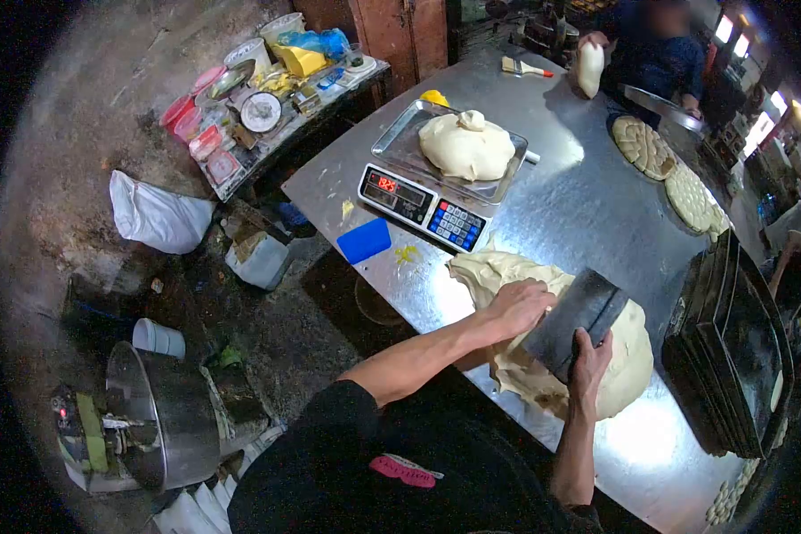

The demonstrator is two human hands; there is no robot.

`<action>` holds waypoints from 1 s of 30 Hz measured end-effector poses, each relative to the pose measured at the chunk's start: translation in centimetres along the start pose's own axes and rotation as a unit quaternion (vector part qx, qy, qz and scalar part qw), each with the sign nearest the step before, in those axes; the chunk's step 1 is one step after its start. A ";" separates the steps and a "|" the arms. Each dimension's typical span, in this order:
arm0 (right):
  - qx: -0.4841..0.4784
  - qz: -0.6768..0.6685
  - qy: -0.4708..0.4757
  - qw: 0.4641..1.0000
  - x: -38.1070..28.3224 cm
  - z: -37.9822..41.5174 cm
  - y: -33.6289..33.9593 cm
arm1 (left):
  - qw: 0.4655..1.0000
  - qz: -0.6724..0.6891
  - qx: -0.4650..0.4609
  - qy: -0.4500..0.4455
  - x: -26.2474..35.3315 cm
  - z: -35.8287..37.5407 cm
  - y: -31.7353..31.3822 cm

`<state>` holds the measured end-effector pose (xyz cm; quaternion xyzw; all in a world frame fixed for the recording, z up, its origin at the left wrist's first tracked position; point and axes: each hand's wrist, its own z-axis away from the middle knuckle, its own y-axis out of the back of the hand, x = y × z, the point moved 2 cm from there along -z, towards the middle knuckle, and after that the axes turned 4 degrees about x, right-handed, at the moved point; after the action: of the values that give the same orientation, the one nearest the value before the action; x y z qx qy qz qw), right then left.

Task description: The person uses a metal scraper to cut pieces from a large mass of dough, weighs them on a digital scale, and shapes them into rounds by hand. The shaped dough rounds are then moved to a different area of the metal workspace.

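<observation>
A large mass of pale dough (630,365) lies on the metal table in front of me. My right hand (589,358) is closed around the lower edge of a wide dark dough scraper (571,322), which is tilted over the dough's middle. My left hand (518,308) rests on the dough left of the scraper, its fingers curled into the dough. Farther up, a rounded lump of dough (465,149) sits in the metal tray (399,133) of a digital scale (423,206) with a lit red display.
A blue plastic scraper (364,240) lies by the table's left edge. Dark baking pans (716,347) stand stacked at the right, near flat scored dough rounds (692,198). Across the table, another person's hand (594,40) holds dough beside a brush (527,68). A steel mixing bowl (182,418) stands lower left.
</observation>
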<state>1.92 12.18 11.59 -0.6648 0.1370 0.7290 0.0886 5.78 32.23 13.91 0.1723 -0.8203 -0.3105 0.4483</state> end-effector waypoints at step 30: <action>0.072 0.173 0.012 0.982 -4.4 3.8 -1.1 | 0.938 -0.342 0.064 0.016 -16.6 -9.6 15.9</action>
<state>-0.85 14.67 16.17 -0.6313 0.3033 0.7138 0.0068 22.72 50.02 17.87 0.4754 -0.7230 -0.3889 0.3162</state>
